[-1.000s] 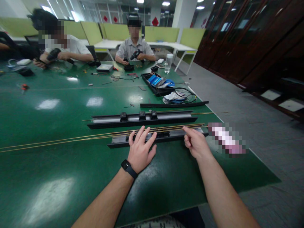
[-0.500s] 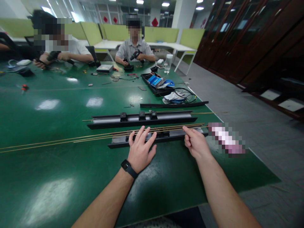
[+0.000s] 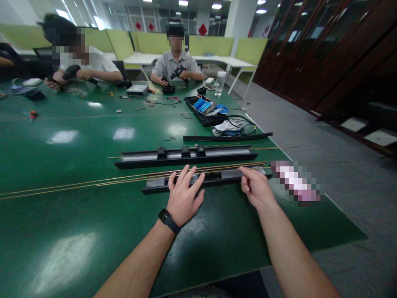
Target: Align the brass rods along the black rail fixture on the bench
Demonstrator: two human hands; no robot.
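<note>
The left edge cuts off two golden rods [image 3: 99, 182].

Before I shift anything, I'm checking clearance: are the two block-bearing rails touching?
Apart: the head view shows green tabletop between the far rail and near rail.

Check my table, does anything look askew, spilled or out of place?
Yes: a gold rod by the farther black rail appears to poke past the right edge of the table, where it might get bumped. I see no spill or obvious damage.
</note>
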